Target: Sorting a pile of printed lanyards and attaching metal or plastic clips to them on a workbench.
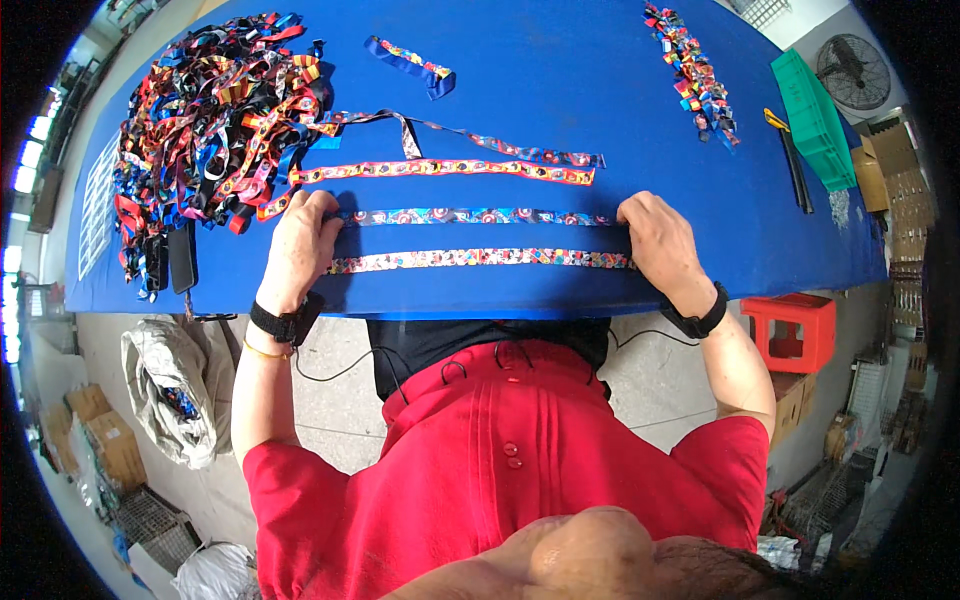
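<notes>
A blue printed ribbon strap (480, 216) lies stretched straight across the blue table between my hands. Its left end is pinched in the fingers of my left hand (300, 248), and my right hand (662, 248) closes on the other end. Nearer to me, a white strap with a multicoloured print (480, 260) runs parallel to it. Beyond the blue strap are a red-edged yellow strap (450, 173) and a patterned strap (500, 146) with a bent loop. A big tangled heap of printed straps (215, 120) covers the table's left side.
Farther back lies a short folded strap (412, 66). At the right are a long bunch of straps (693, 75), a black bar-shaped object with a yellow end (793, 165) and a green crate (812, 118). Below the table's edge stand a red plastic stool (788, 328) and a whitish sack (165, 400).
</notes>
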Available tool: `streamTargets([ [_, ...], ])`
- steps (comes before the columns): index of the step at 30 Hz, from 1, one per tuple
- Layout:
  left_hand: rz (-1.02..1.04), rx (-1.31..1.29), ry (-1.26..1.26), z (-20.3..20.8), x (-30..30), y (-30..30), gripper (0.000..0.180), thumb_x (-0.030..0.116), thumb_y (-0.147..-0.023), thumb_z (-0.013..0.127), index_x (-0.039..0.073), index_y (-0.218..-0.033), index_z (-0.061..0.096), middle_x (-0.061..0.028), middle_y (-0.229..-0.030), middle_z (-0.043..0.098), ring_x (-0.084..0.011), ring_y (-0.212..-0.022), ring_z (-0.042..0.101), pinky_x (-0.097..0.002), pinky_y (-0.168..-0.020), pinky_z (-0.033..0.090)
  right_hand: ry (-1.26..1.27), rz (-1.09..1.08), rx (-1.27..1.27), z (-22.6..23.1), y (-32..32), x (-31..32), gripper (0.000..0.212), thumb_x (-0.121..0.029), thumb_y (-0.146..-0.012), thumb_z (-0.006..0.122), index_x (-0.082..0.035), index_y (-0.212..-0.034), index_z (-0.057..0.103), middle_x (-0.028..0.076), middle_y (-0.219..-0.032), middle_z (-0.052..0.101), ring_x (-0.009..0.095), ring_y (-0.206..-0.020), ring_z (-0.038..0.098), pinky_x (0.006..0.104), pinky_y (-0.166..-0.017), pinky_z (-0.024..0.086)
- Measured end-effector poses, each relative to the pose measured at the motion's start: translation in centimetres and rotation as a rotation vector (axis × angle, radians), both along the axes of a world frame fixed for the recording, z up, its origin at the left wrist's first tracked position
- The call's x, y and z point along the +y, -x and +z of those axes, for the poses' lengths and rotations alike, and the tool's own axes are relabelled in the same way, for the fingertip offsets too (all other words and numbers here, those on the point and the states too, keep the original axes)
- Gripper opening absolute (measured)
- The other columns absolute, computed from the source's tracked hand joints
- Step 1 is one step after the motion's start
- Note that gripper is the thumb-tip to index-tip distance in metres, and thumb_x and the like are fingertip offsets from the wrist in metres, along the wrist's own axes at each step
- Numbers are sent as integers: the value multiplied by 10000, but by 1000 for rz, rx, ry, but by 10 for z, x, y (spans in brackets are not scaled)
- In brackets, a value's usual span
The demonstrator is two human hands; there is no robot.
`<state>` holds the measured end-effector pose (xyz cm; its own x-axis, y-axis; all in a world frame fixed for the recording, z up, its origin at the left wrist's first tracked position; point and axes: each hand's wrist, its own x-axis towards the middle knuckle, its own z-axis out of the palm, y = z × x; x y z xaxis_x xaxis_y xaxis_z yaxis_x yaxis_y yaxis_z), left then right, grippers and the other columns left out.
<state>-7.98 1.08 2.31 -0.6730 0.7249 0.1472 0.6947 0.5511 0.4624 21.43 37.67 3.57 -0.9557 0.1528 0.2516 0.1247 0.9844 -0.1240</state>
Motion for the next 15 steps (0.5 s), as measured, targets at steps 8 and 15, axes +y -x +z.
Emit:
streamTargets([
  [8, 24, 34, -11, 21, 3, 12, 182, 61, -851, 689, 14, -1016, 629, -215, -981, 634, -414, -918, 640, -461, -786, 518, 37, -60, 12, 20, 9, 14, 147, 5, -854, 562, -71, -968, 615, 127, -903, 659, 349, -874, 661, 444, -756, 537],
  [15, -84, 105, -72, 26, 40, 49, 128, 83, -874, 638, 28, -989, 651, -194, -923, 644, -393, -881, 643, -454, -771, 521, 75, -66, 84, 35, 29, 9, 53, -54, -910, 607, -66, -961, 611, 132, -907, 656, 346, -865, 661, 432, -739, 535],
])
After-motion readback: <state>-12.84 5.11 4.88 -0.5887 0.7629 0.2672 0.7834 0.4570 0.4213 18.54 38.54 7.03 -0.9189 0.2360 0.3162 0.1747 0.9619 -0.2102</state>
